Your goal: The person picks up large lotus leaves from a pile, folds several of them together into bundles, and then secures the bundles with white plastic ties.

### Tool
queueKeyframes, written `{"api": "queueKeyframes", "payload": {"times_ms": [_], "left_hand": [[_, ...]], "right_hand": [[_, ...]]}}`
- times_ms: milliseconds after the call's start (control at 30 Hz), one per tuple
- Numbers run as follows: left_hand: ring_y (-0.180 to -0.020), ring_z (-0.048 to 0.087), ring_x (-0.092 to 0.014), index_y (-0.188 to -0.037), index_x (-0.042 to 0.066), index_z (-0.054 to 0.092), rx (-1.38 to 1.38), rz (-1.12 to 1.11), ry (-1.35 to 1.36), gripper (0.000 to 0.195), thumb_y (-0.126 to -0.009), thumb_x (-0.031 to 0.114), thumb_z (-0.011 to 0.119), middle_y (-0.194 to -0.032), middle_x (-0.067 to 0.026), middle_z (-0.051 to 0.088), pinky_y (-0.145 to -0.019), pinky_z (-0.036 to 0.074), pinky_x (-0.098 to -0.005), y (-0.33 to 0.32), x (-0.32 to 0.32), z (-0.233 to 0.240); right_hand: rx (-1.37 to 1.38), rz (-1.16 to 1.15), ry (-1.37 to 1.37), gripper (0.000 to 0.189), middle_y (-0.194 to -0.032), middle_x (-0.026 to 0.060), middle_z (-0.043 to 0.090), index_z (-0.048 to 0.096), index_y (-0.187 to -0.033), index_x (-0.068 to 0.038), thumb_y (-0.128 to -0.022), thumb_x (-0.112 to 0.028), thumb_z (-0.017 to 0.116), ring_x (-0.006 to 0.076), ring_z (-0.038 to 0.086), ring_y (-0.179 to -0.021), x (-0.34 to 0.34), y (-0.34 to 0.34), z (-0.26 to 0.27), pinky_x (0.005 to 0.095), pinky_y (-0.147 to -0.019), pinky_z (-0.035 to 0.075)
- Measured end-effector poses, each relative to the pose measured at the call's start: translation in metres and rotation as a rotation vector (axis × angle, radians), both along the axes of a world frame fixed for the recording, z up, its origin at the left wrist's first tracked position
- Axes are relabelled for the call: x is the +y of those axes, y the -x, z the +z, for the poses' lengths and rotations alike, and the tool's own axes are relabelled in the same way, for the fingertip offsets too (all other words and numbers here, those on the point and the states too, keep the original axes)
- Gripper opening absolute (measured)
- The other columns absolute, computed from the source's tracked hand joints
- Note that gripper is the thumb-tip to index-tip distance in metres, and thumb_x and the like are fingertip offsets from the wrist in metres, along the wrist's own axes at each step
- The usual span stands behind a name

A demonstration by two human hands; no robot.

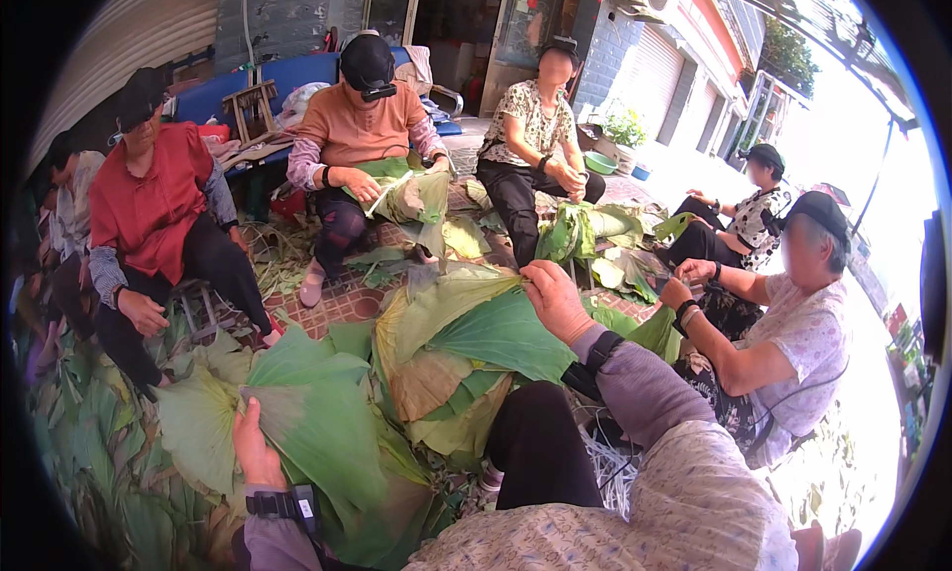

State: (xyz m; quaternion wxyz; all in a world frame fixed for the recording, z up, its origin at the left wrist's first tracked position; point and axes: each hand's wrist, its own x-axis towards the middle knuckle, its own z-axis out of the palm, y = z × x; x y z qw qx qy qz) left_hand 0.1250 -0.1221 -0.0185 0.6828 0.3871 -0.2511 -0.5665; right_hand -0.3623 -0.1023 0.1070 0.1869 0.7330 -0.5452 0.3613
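My left hand (257,446) grips a broad green lotus leaf (327,422) near its centre, at the lower left; the fingers behind the leaf are hidden. Higher up and to the right, my right hand (554,297) pinches the edge of another large leaf (454,310), yellow-green and partly folded. That leaf lies on a stack of green, yellow and brown leaves (461,415) in front of my knee. Black straps circle both my wrists.
Several people sit around on low seats, some holding leaves. A large heap of leaves (111,452) covers the ground at the left. White strips (606,459) lie beside my knee. A blue bench (297,72), a green basin (600,162) and a potted plant (625,132) stand farther back.
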Motion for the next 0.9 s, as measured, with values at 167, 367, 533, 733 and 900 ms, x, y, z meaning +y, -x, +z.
{"api": "queueKeyframes", "payload": {"times_ms": [167,367,533,733,900], "left_hand": [[-0.088,0.057,-0.016,-0.107,-0.001,0.053,-0.040,0.169,0.015,0.027,-0.086,0.014,0.057,-0.101,-0.0075,0.059,-0.079,0.045,-0.0291,-0.013,0.004,0.004],[-0.073,0.053,-0.009,-0.096,0.002,0.058,-0.253,0.284,0.078,0.016,-0.086,0.014,0.057,-0.085,-0.0016,0.059,-0.068,0.044,-0.0242,-0.010,0.000,0.022],[-0.069,0.048,-0.003,-0.093,0.000,0.062,-0.446,0.099,0.137,0.016,-0.083,0.013,0.061,-0.080,0.0038,0.059,-0.063,0.041,-0.0205,0.014,0.002,0.034],[-0.071,0.054,-0.005,-0.096,0.002,0.062,-0.407,-0.207,0.042,0.017,-0.084,0.013,0.060,-0.084,0.0016,0.062,-0.066,0.044,-0.0213,0.030,0.018,0.026],[-0.072,0.052,-0.004,-0.096,0.002,0.062,-0.424,-0.359,-0.007,0.016,-0.084,0.013,0.060,-0.084,0.0031,0.061,-0.066,0.044,-0.0216,0.037,0.022,0.024]], "right_hand": [[0.281,0.314,-0.041,0.026,-0.096,0.0111,0.054,0.052,-0.102,-0.006,-0.077,-0.011,0.060,0.0299,0.056,-0.084,0.017,-0.072,0.037,0.0372,-0.072,0.047],[0.115,0.789,-0.636,0.024,-0.083,0.0121,0.059,0.050,-0.107,-0.008,-0.085,-0.017,0.055,0.0300,0.060,-0.072,0.046,-0.151,0.053,0.0382,-0.065,0.048],[-0.058,0.866,-0.844,0.023,-0.085,0.0139,0.060,0.052,-0.106,-0.008,-0.087,-0.019,0.054,0.0300,0.061,-0.076,0.040,-0.216,0.043,0.0347,-0.065,0.049],[-0.150,0.826,-0.653,0.023,-0.077,0.0102,0.060,0.055,-0.105,-0.005,-0.083,-0.008,0.057,0.0185,0.058,-0.065,0.004,-0.267,-0.027,0.0273,-0.063,0.047],[-0.317,0.687,-0.803,0.021,-0.082,0.0142,0.062,0.056,-0.100,-0.002,-0.081,-0.012,0.059,0.0236,0.061,-0.072,-0.008,-0.280,-0.053,0.0309,-0.067,0.048]]}}
